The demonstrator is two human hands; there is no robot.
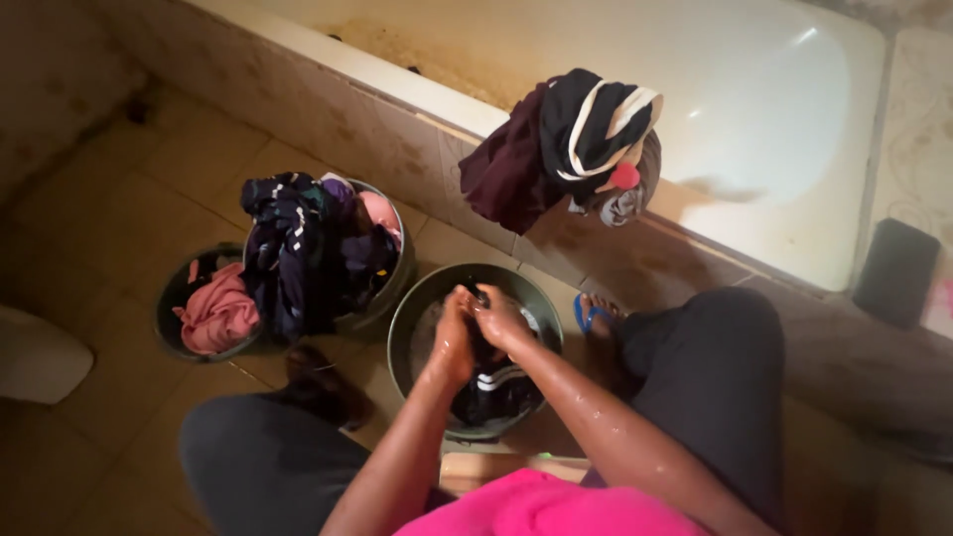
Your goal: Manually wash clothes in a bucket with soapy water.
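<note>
both hands meet over the dark round basin [412,328] that sits on the tiled floor [119,228] between the person's knees. the left hand [452,337] and the right hand [501,318] are each closed around the same dark wet garment [491,387] — knuckles pressed close together, both wet and shiny. the garment's gripped end is bunched up between the fists, and the rest hangs down from them toward the person, its white-striped part lying in the basin just below the hands; so its long axis runs from the fists back toward the body. neither hand is nearer, both are on it. to the left stand a bucket heaped with dark clothes [318,248] and a smaller one holding a pink cloth [218,313]. a bundle of dark and striped clothes [576,149] rests on the bathtub edge [347,65] beyond.
</note>
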